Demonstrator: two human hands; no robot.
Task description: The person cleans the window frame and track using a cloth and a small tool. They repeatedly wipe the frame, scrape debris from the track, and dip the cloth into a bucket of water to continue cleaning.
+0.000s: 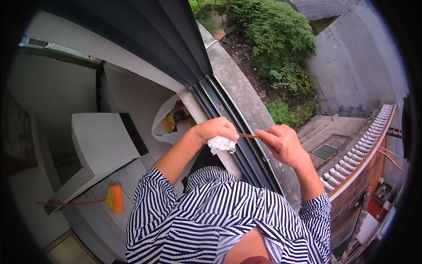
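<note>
Above the window track, my left hand (216, 129) grips one end of a thin, flat brownish strip (248, 135); its material is not clear. A crumpled white dimpled paper towel or cloth (221, 144) is bunched in the same hand, below the fingers. The strip's other end is pinched between the thumb and fingers of my right hand (282, 143), over the outer concrete ledge (242, 77). Beneath the strip runs the dark metal sliding-window track (224, 110), with several parallel rails. The strip ends inside both hands are hidden.
A dark window sash (171, 39) stands at the track's far end. Indoors, a white plastic bag (161, 132) holds yellow and dark items, and a broom with orange bristles (115, 198) lies over the stairs (99, 214). Outside, shrubs (277, 33) and a balustrade (359, 151) lie below.
</note>
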